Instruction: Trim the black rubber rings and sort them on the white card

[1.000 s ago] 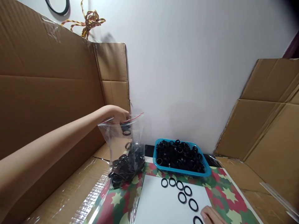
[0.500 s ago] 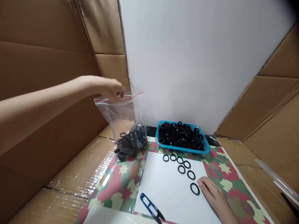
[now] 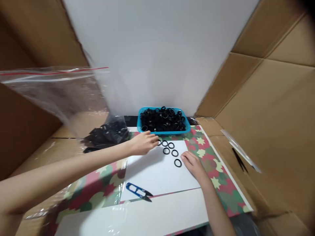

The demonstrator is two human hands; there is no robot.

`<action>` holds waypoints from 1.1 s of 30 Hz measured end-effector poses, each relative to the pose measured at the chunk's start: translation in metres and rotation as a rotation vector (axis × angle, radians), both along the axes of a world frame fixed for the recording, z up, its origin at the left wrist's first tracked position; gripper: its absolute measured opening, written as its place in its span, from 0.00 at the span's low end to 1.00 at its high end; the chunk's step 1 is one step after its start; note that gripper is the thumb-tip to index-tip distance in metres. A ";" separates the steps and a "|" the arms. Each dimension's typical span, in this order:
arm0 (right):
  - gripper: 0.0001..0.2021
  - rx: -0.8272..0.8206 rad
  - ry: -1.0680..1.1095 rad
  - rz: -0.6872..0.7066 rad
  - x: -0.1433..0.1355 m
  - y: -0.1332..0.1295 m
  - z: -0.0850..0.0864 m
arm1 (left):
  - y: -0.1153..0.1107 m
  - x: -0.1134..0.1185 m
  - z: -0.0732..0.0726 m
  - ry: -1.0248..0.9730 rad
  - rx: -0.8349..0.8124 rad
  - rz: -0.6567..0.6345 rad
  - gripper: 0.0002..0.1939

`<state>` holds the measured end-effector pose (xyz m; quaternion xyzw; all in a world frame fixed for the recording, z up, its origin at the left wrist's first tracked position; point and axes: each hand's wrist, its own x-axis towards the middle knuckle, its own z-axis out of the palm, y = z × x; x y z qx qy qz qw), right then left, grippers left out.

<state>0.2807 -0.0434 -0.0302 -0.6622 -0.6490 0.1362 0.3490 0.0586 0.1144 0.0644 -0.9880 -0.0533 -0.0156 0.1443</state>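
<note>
My left hand [image 3: 144, 143] is over the far left part of the white sheet [image 3: 157, 177], its fingers bent down at the left end of a cluster of black rings [image 3: 166, 150]. Whatever lies under those fingertips is hidden. My right hand [image 3: 193, 164] rests at the sheet's right edge with curled fingers, close to the nearest ring [image 3: 178, 163] but apart from it; nothing shows in it. Several rings lie flat between the two hands. Blue thread snips [image 3: 139, 191] lie at the sheet's near left, blades pointing right.
Behind the sheet stands a blue basket [image 3: 188, 128] heaped with black rings. At left, a clear zip bag [image 3: 61, 95] with a red seal line holds more black pieces. Cardboard panels [image 3: 275, 108] enclose both sides. Black tweezers [image 3: 240, 160] lie at right.
My left hand has left the mouth of the zip bag and moved right and down to the rings. The view has swung right; my right hand stays beside the rings.
</note>
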 end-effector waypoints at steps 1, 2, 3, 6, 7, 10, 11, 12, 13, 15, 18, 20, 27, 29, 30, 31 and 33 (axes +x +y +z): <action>0.12 0.000 -0.010 -0.016 0.001 0.002 0.001 | 0.011 0.003 -0.011 -0.024 0.013 0.011 0.11; 0.12 -0.001 -0.019 -0.033 0.002 0.003 0.001 | 0.021 0.006 -0.018 -0.042 0.025 0.014 0.13; 0.11 -0.004 -0.027 -0.046 0.002 0.005 0.001 | 0.028 0.007 -0.023 -0.052 0.034 0.013 0.15; 0.11 -0.015 -0.035 -0.068 0.003 0.008 0.001 | 0.035 0.008 -0.031 -0.053 0.046 -0.011 0.18; 0.11 -0.019 -0.035 -0.068 0.003 0.008 0.001 | 0.033 0.008 -0.033 -0.048 0.045 -0.017 0.18; 0.11 -0.031 -0.028 -0.057 0.003 0.009 -0.001 | 0.029 0.008 -0.042 -0.026 0.023 -0.009 0.13; 0.11 -0.035 -0.025 -0.050 0.003 0.009 -0.002 | 0.028 0.008 -0.043 -0.017 0.008 -0.002 0.12; 0.11 -0.039 -0.022 -0.045 0.003 0.008 -0.002 | 0.029 0.008 -0.044 -0.008 -0.010 0.005 0.10; 0.11 -0.042 -0.020 -0.042 0.003 0.008 -0.002 | 0.029 0.007 -0.042 -0.001 -0.031 0.014 0.09; 0.11 -0.050 -0.016 -0.040 0.003 0.008 -0.002 | 0.027 0.009 -0.035 0.003 -0.075 0.043 0.05; 0.11 -0.058 -0.013 -0.036 0.003 0.008 -0.001 | 0.019 0.021 -0.021 -0.011 -0.138 0.117 0.06; 0.10 -0.058 -0.013 -0.029 0.003 0.008 -0.001 | 0.010 0.038 -0.015 -0.014 -0.179 0.189 0.07; 0.10 -0.051 -0.025 -0.046 0.006 0.010 0.000 | -0.007 0.098 -0.030 0.055 -0.248 0.494 0.12; 0.10 -0.052 -0.031 -0.049 0.007 0.010 0.000 | -0.008 0.103 -0.034 0.063 -0.267 0.525 0.13; 0.10 -0.052 -0.033 -0.047 0.007 0.010 0.000 | -0.009 0.104 -0.035 0.063 -0.278 0.534 0.13; 0.10 -0.052 -0.036 -0.043 0.007 0.010 0.000 | -0.009 0.105 -0.036 0.062 -0.290 0.541 0.13; 0.10 -0.052 -0.039 -0.032 0.006 0.009 -0.001 | -0.011 0.106 -0.039 0.059 -0.312 0.555 0.14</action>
